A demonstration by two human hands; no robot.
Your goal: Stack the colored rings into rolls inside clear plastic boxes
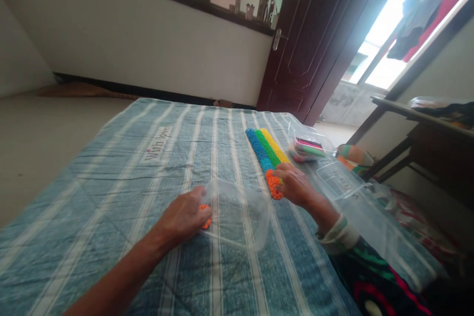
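Disc rows (269,148) lie laid near the striped cloth's (111,197) right edge; left hand (184,215) pinches an unplaced orange disc (206,222); right hand (296,183) atop, grip unclear.

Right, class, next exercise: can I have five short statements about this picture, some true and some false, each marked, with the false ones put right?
1. The left hand is at the clear plastic rectangular tub. True.
2. The row of yellow plastic discs lies between the blue and green rows. False: the green row lies between the blue row and the yellow.
3. The right hand is beside notched orange plastic discs. True.
4. The cloth's printed lettering reads "Good night". False: the lettering reads "With love".
5. The blue fabric cover has pale stripes. True.
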